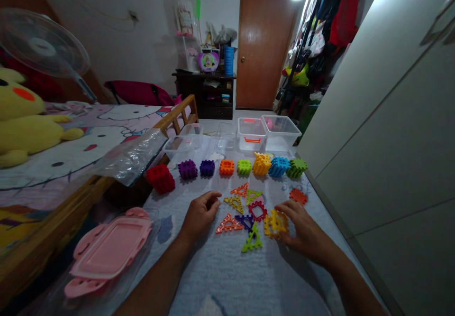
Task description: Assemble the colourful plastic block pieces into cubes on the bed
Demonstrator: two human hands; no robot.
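Yellow plastic notched square piece (276, 224) lies under the right hand's (304, 228) half-spread fingers, not gripped; the left hand (200, 216) curls loosely, empty, near an orange plastic triangle (229, 224)

Flat toy pieces (252, 242): moulded plastic, faint gloss. Quilted cloth cover (213, 278) beneath: matt, softly rough. Clear plastic tubs (250, 133): smooth, shiny. Bed rail (176, 114): varnished wood, glossy.
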